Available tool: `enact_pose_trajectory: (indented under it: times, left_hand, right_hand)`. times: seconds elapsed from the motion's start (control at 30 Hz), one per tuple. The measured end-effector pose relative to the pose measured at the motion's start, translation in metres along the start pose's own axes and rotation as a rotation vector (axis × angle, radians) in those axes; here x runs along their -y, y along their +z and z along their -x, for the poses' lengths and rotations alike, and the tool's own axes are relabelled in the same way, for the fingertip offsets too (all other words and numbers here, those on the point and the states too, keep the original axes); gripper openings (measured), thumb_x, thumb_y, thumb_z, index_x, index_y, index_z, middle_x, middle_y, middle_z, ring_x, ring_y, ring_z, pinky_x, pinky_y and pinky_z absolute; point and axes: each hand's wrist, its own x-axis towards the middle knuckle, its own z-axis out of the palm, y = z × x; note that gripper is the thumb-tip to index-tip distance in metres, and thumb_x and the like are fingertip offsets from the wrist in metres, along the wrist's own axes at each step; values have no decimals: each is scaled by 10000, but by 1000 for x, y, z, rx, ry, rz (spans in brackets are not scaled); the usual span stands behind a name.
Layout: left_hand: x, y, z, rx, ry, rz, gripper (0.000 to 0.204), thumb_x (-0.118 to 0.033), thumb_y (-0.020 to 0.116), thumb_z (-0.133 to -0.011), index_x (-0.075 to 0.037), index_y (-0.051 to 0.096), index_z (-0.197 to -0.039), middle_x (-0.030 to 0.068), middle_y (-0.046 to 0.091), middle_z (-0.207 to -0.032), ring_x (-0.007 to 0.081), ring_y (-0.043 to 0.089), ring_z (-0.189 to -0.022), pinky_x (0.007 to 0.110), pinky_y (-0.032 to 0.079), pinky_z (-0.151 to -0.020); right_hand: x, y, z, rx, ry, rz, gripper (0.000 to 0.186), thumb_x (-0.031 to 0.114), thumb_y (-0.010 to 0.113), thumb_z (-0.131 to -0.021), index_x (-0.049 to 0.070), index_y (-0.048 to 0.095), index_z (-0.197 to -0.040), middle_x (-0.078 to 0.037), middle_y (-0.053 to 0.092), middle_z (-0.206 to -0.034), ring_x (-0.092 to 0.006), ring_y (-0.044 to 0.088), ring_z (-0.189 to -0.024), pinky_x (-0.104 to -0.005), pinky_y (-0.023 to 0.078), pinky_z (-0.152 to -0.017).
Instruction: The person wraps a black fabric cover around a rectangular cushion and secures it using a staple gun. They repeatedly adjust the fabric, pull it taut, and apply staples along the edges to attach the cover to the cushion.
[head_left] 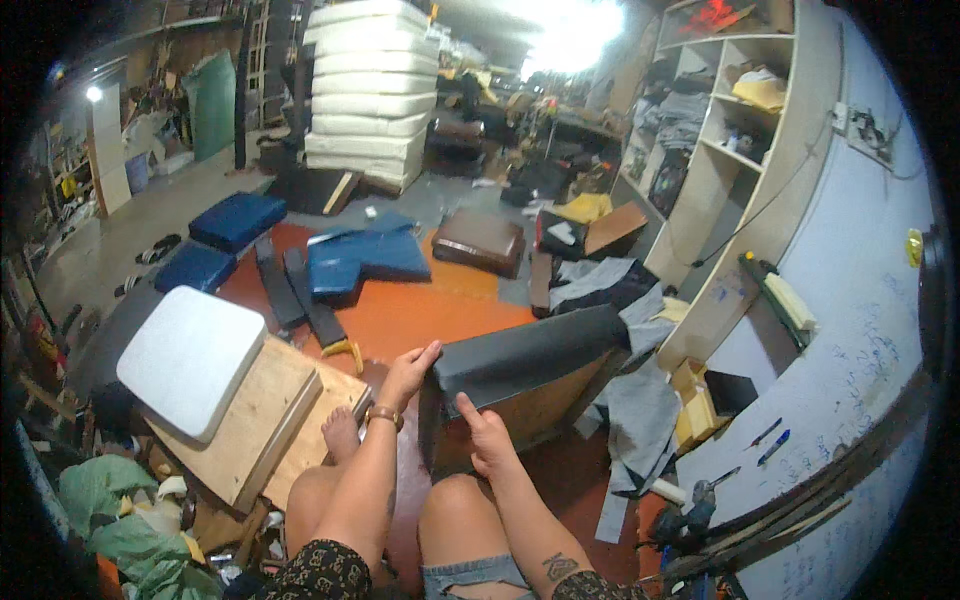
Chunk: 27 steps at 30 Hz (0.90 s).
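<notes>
Figure (head view). Two hands at the near end of a black-covered block (530, 352).
The block sits on the floor just before the knees, within reach of both arms. The left hand (405, 376) touches its upper left corner; the right hand (490, 440), apart from the left, lays an extended digit at the covering's lower edge, presumably steadying it. Whether either hand clamps tightly cannot be told. At left, a white cushion (192, 362) rests on a plywood box (262, 450); a brown cushion (478, 242) lies beyond, perhaps leaving working room.
</notes>
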Motion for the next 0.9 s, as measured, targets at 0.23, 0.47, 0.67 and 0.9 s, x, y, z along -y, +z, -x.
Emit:
enact_pose_trajectory:
  times: [0.23, 0.47, 0.67, 0.9]
  left_hand:
    - [17, 14, -11, 8, -101, 210, 845, -687, 440, -1084, 77, 732, -1295, 158, 751, -1248, 204, 655, -1185, 339, 445, -1114]
    - [-24, 10, 2, 225, -112, 228, 864, -721, 318, -1095, -12, 746, -1343, 157, 727, -1327, 226, 624, -1265, 324, 393, -1167]
    - [-24, 12, 4, 269, -68, 76, 746, -655, 407, -1110, -39, 723, -1387, 134, 689, -1409, 200, 602, -1281, 325, 384, -1169]
    - [-16, 15, 6, 247, -3, 68, 562, -526, 572, -1098, -47, 769, -1315, 85, 768, -1216, 168, 676, -1116, 317, 507, -1022]
  right_hand:
    - [25, 28, 21, -108, -259, 481, 448, 362, 741, -1041, -19, 680, -1271, -68, 713, -1181, -175, 637, -1035, -348, 513, -938]
    - [35, 18, 32, 121, -2, -16, 435, 300, 720, -1062, 5, 618, -1365, -68, 677, -1308, -204, 630, -1190, -366, 505, -1039]
    - [16, 5, 22, 67, -171, 11, 444, 276, 681, -1084, 2, 587, -1420, -84, 668, -1347, -227, 627, -1223, -397, 507, -1070]
    - [54, 28, 42, -52, -90, 406, 373, 290, 709, -1068, -40, 693, -1242, -67, 710, -1181, -173, 632, -1052, -343, 511, -932]
